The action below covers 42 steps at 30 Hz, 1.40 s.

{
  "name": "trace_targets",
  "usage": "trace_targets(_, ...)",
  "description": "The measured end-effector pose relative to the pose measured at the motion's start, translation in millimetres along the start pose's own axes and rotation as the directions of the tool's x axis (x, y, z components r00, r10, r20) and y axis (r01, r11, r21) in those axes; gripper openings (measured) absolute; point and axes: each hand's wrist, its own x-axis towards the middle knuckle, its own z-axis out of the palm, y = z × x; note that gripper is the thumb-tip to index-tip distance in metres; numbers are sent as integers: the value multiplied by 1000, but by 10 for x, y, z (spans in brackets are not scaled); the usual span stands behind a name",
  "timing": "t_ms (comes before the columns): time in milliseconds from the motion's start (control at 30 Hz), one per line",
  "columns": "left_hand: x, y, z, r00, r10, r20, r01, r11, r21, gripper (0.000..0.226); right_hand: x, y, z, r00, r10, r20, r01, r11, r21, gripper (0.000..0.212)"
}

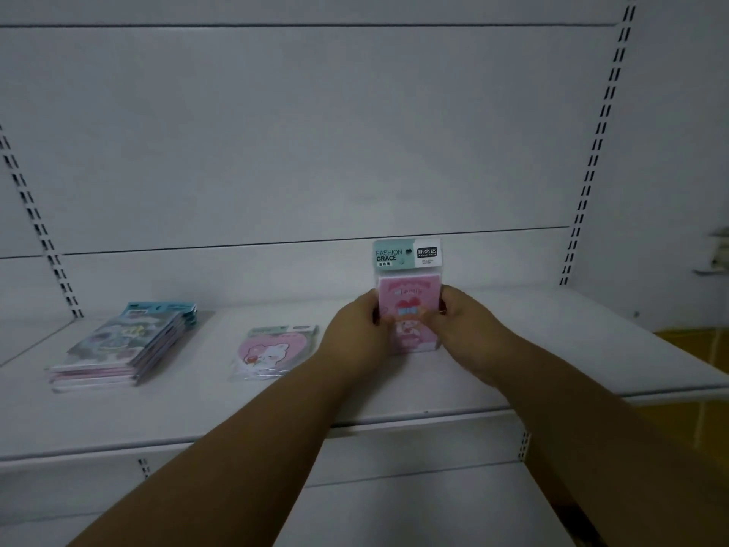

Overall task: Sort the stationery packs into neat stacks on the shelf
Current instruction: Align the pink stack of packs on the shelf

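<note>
A pink stationery pack (408, 294) with a teal header card reading "FASHION GRACE" stands upright over the white shelf (552, 349), right of centre. My left hand (357, 329) grips its left edge and my right hand (467, 325) grips its right edge; its lower part is partly hidden by my fingers. To the left lies a heart-shaped pink pack (272, 351) flat on the shelf. Further left sits a stack of several flat packs (126, 345) with teal headers.
White back panels and slotted uprights (591, 159) frame the shelf. A lower shelf (394, 515) shows beneath my forearms. At the far right are a yellow floor patch (698, 341) and small metal fittings (716, 250).
</note>
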Motion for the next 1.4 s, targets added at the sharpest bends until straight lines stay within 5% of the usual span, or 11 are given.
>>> trace_targets(333, 149, 52, -184, 933, -334, 136, 331, 943, 45, 18, 137, -26, -26, 978, 209, -11, -209, 978, 4, 25)
trace_targets(600, 284, 64, -85, 935, -342, 94, 270, 859, 436, 25, 338, -49, -114, 960, 277, 39, -255, 924, -285, 41)
trace_targets(767, 236, 64, -115, 946, -319, 63, 244, 824, 511, 33, 314, 13, -113, 993, 119, -13, -109, 855, -507, 58)
trace_targets(900, 95, 43, -210, 968, -227, 105, 119, 789, 603, 46, 141, 53, -290, 989, -90, 116, 144, 746, -650, 73)
trace_targets(1067, -95, 18, -253, 966, -113, 234, -88, 704, 704, 41, 2, 108, -416, 937, -65, 343, 296, 669, -682, 38)
trace_targets(1400, -110, -107, -146, 989, -33, 145, -70, 759, 647, 37, -52, 177, -283, 960, -133, 247, 272, 658, -702, 20)
